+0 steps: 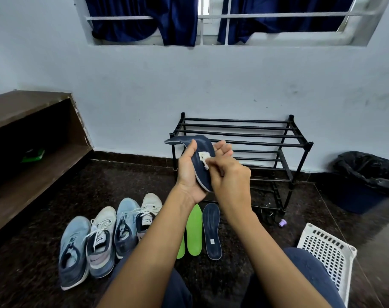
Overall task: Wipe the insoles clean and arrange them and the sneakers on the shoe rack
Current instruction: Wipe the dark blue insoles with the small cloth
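Head camera is looking down past my knees in dark blue trousers (304, 270), and I am sitting on the dark speckled floor (33, 263). A white perforated basket (327, 252) is lying just beside my right knee. To my left, four sneakers are standing in a row, toes pointing away: a light blue sneaker (74, 252), a white sneaker (100, 241), a second light blue sneaker (124, 227) and a second white sneaker (149, 214). Beyond my forearms, two green insoles (194, 230) and a navy insole on the floor (212, 232) are lying side by side.

Above them, my left hand (189, 174) is gripping the held navy insole (202, 147), thumb in front and fingers behind, its toe end bending over to the left. My right hand (229, 176) is pinching a small white wipe (204, 157) and pressing it against that insole's face.

Behind my hands, the black shoe rack (244, 141) is standing against the wall, nothing resting on the bars I can see. A small purple object (282, 222) is lying near its right foot, and a blue bin with a black liner (364, 181) is sitting further right. A brown wooden shelf (33, 134) is running along the left, and navy curtains (144, 18) are hanging in the window above.
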`<state>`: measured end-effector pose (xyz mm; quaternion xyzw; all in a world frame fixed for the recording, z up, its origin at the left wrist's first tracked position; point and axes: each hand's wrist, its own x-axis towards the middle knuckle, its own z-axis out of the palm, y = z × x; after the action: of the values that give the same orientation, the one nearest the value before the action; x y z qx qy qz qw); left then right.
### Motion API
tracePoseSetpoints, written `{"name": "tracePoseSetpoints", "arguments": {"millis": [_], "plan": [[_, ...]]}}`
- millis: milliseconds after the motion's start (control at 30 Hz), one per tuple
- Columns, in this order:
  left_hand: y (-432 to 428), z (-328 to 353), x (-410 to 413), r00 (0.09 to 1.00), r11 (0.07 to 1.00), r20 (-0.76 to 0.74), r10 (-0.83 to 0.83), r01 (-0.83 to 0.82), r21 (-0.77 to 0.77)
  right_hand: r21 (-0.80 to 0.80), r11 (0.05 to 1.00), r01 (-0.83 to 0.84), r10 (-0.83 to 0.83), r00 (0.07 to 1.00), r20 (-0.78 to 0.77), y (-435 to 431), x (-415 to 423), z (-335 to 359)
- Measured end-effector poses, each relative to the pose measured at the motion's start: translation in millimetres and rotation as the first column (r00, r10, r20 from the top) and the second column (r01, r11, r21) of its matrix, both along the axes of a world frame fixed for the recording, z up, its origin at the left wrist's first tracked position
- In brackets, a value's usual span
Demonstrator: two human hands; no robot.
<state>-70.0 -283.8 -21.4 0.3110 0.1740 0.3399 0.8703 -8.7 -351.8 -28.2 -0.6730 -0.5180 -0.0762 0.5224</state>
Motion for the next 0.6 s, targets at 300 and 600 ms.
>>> {"name": "tracePoseSetpoints", "arguments": {"millis": [300,600], "plan": [[10.7,2.9,-18.5,0.991,1.000,0.136,-0.021,0.019,0.017,-0.180,0.896,-0.406,0.334,0.883,-0.331,-20.7,-7.7,13.0],[4.7,2.4,-17.5,0.999,1.000,0.029,-0.017,0.017,0.000,0.050,0.988,-0.149,0.148,0.989,0.023,8.5,-23.1,6.4]]}}
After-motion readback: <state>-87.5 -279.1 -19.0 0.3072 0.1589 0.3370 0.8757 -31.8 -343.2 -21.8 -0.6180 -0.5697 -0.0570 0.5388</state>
